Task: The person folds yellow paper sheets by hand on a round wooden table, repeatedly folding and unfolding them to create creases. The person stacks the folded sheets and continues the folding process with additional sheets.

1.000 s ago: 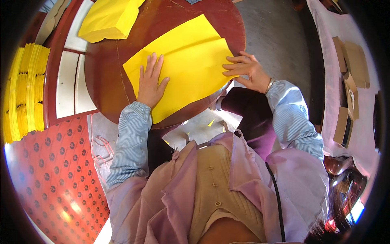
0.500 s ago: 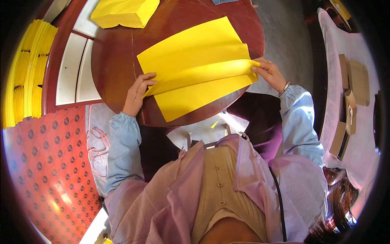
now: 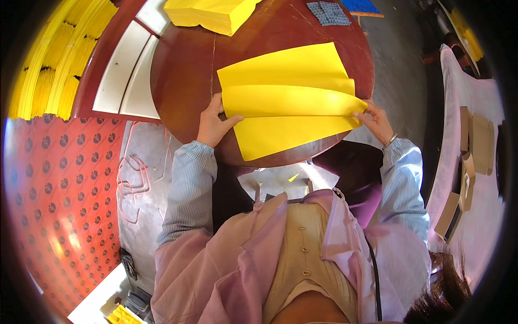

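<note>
A bright yellow sheet (image 3: 286, 135) of paper or thin fabric lies on the round red-brown table (image 3: 189, 70). Across its middle runs a raised, folded-over band (image 3: 294, 101). My left hand (image 3: 214, 123) holds the sheet's left edge, its thumb pressed on top near the fold line and the other fingers partly hidden at the edge. At the opposite end my right hand (image 3: 376, 122) pinches the right end of the band between thumb and fingers; a bracelet circles that wrist.
A yellow stack (image 3: 213, 13) sits at the table's far side, with a grey textured pad (image 3: 328, 13) at the far right. Tall yellow piles (image 3: 59, 59) stand at the left beside white panels (image 3: 121, 70). Open cardboard boxes (image 3: 467, 181) lie on a pale cloth at right.
My left hand has shifted its hold, with the thumb now laid on the sheet. The band looks wider and flatter. My right hand still pinches its end. The whole view has shifted.
</note>
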Demonstrator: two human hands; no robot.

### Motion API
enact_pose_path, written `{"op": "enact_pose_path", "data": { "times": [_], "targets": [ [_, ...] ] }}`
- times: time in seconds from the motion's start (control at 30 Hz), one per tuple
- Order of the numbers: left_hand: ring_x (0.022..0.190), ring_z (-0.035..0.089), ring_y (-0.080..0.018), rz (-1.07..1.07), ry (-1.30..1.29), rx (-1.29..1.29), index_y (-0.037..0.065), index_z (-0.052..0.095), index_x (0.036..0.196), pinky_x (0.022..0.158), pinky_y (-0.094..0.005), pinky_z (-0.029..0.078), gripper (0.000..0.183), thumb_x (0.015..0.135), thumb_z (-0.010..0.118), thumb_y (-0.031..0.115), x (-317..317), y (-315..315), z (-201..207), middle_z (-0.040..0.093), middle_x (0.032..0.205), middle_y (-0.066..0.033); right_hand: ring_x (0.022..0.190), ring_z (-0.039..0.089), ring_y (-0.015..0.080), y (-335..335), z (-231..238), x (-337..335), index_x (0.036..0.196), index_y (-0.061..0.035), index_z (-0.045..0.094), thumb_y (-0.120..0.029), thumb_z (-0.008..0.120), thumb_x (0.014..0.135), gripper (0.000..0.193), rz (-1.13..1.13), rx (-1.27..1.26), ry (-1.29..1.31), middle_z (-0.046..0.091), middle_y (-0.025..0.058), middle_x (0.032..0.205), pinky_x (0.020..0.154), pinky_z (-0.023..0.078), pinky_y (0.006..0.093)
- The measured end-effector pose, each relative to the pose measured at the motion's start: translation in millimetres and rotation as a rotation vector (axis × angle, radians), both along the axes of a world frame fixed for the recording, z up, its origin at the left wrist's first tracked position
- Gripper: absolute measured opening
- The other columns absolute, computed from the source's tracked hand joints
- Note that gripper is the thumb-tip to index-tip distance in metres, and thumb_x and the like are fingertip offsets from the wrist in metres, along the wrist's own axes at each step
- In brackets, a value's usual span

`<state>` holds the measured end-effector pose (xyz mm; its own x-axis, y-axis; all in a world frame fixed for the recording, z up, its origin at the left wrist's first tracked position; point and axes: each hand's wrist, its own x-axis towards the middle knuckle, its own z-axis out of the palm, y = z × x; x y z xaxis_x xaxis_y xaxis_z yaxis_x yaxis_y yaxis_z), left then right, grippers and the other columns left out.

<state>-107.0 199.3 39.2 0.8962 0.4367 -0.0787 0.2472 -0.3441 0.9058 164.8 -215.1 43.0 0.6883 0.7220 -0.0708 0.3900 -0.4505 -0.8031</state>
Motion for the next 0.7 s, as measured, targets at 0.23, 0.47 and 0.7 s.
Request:
{"op": "enact_pose_path", "data": {
  "times": [0.23,0.47,0.7],
  "targets": [
    [0.115,0.074,-0.0212,0.029,-0.011,-0.117,0.006,0.058,0.133,0.105,-0.0334,0.053,0.052,0.089,0.085,0.011,2,2,-6,0.078,0.122,-0.0124,0.114,0.064,0.019,2,4,-3,0.127,-0.0079,0.071,-0.021,0.084,0.088,0.043,-0.005,-0.057,0.023,0.071,0.0047,0.122,0.106,0.046,0.0349],
    [0.116,0.072,-0.0182,0.08,-0.055,-0.021,-0.001,0.047,0.142,0.109,-0.034,0.049,0.059,0.094,0.079,0.008,4,-3,-1,0.078,0.121,-0.0109,0.095,0.068,0.0172,11,-3,5,0.122,-0.0079,0.07,-0.02,0.08,0.093,0.033,-0.158,0.008,0.035,0.074,0.0025,0.099,0.095,0.051,0.0329],
    [0.112,0.073,-0.0197,0.17,-0.184,0.077,-0.001,0.046,0.146,0.107,-0.0328,0.05,0.066,0.091,0.082,0.009,7,-6,-25,0.078,0.118,-0.0121,0.089,0.069,0.013,27,-3,-2,0.124,-0.0067,0.067,-0.015,0.077,0.095,0.032,-0.243,0.014,0.014,0.076,0.0041,0.102,0.087,0.055,0.0285]
  ]
}}
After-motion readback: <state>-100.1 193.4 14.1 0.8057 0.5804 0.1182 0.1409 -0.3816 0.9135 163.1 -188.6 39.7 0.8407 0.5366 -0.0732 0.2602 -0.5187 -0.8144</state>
